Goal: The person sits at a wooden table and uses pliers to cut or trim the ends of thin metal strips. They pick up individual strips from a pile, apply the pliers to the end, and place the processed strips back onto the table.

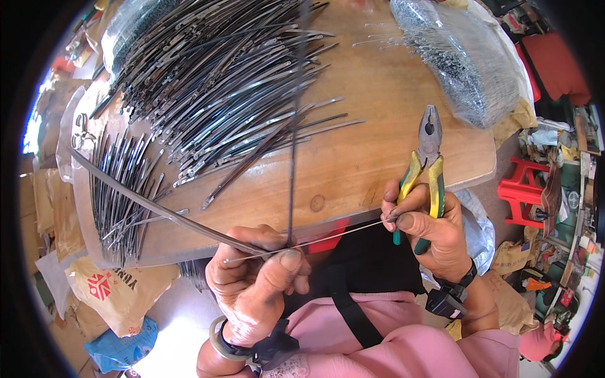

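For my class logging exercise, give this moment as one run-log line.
left hand: pinching grey strip, thin wire | right hand: holding pliers, same wire | table: strip piles, bagged wires

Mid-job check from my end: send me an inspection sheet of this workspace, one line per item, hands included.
Surface: wooden table, with a knot showing near the front edge.
Job's things: curved dark strip, upright dark strip, thin wire, yellow-and-green pliers.
Clutter: large strip pile and smaller strip pile on the left; clear plastic bag of wires at upper right.
Left hand: pinches both strips where the wire crosses.
Right hand: holds the wire in its fingertips and the pliers, handles spread.
Cables: nothing seen.
Surroundings: printed brown bag at lower left, red plastic stool at right.
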`<state>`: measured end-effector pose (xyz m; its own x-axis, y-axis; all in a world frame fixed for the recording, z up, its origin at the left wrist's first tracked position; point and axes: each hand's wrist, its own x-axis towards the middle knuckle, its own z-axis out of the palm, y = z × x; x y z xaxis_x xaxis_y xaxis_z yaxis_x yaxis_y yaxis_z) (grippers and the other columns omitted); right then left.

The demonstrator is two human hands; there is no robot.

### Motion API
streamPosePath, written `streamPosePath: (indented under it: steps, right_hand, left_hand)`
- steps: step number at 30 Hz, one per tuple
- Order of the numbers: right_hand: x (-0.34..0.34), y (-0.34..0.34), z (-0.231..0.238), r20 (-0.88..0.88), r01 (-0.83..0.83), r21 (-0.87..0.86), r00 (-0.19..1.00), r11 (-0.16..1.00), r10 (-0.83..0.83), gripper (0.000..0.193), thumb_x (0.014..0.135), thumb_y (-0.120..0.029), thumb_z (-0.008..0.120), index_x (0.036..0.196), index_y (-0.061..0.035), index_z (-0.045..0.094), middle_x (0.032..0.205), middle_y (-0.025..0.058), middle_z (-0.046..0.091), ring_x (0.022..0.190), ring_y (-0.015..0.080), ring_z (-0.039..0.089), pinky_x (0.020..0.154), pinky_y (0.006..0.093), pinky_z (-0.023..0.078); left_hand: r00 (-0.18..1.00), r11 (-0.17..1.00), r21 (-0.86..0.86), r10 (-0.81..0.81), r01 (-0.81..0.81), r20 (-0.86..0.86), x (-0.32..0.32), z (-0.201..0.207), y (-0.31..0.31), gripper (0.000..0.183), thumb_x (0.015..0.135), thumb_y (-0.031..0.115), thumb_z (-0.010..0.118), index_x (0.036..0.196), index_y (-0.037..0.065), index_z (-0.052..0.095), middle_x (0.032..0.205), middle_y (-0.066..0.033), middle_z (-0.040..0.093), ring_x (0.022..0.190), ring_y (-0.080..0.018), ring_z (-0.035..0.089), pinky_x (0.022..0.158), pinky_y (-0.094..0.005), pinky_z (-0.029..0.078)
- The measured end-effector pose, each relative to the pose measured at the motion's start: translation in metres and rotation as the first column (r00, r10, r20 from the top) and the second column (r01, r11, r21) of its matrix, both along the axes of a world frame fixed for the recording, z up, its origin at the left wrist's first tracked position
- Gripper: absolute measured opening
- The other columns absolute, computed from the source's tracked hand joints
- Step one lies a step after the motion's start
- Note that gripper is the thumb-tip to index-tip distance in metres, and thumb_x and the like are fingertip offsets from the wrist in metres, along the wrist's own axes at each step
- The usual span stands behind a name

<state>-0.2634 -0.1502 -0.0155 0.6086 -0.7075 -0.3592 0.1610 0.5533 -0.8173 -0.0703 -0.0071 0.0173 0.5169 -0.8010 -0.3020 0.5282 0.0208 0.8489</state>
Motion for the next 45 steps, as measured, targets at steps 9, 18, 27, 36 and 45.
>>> streamPosePath:
  steps: [9, 18, 27, 36, 45]
  right_hand:
    - [-0.003, 0.004, 0.001, -0.061, -0.037, -0.085, 0.998, 0.996, 0.031, 0.013, 0.079, -0.002, 0.077, 0.091, 0.0017, 0.072, 0.103, 0.0113, 0.064, 0.085, 0.0133, 0.059, 0.075, 0.0251, 0.048]
    - [0.002, 0.006, 0.000, -0.149, -0.150, -0.332, 0.983, 0.931, 0.105, 0.013, 0.083, -0.005, 0.076, 0.094, -0.0007, 0.071, 0.098, 0.0087, 0.066, 0.089, 0.0164, 0.062, 0.081, 0.0295, 0.048]
    - [0.008, 0.001, 0.002, -0.245, -0.288, -0.505, 0.952, 0.814, 0.184, 0.018, 0.082, -0.010, 0.077, 0.096, -0.0016, 0.072, 0.101, 0.0095, 0.066, 0.091, 0.0188, 0.063, 0.081, 0.0299, 0.049]
    - [0.009, 0.003, 0.004, -0.294, -0.289, -0.490, 0.943, 0.823, 0.156, 0.011, 0.083, -0.007, 0.075, 0.090, -0.0009, 0.070, 0.097, 0.0090, 0.065, 0.089, 0.0192, 0.063, 0.080, 0.0300, 0.048]
    - [0.003, 0.001, 0.008, -0.305, -0.104, -0.382, 0.952, 0.918, -0.019, 0.012, 0.084, -0.008, 0.073, 0.093, -0.0002, 0.069, 0.101, 0.0095, 0.066, 0.090, 0.0135, 0.060, 0.081, 0.0289, 0.047]
  left_hand:
    - [0.997, 0.997, 0.078, -0.028, 0.023, 0.068, -0.003, 0.001, -0.002, 0.018, 0.088, -0.005, 0.066, 0.104, -0.003, 0.057, 0.081, -0.0135, 0.067, 0.060, -0.0138, 0.063, 0.052, -0.0215, 0.046]
    - [1.000, 0.992, 0.120, 0.025, -0.023, -0.009, 0.000, -0.007, -0.004, 0.012, 0.089, 0.004, 0.064, 0.098, 0.000, 0.057, 0.067, -0.0120, 0.063, 0.049, -0.0151, 0.057, 0.045, -0.0224, 0.040]
    - [0.991, 0.989, 0.065, 0.131, -0.132, 0.008, -0.003, -0.014, -0.001, 0.015, 0.090, 0.006, 0.062, 0.101, 0.000, 0.054, 0.067, -0.0127, 0.061, 0.048, -0.0172, 0.056, 0.043, -0.0232, 0.038]
    - [0.990, 0.989, 0.052, 0.140, -0.139, -0.005, -0.006, -0.015, -0.002, 0.016, 0.090, 0.006, 0.062, 0.103, 0.000, 0.054, 0.069, -0.0136, 0.061, 0.048, -0.0174, 0.056, 0.043, -0.0236, 0.038]
    - [0.992, 0.989, 0.109, 0.106, -0.098, -0.066, -0.003, -0.014, 0.000, 0.016, 0.089, 0.000, 0.065, 0.103, -0.001, 0.057, 0.074, -0.0151, 0.065, 0.050, -0.0170, 0.058, 0.044, -0.0235, 0.040]
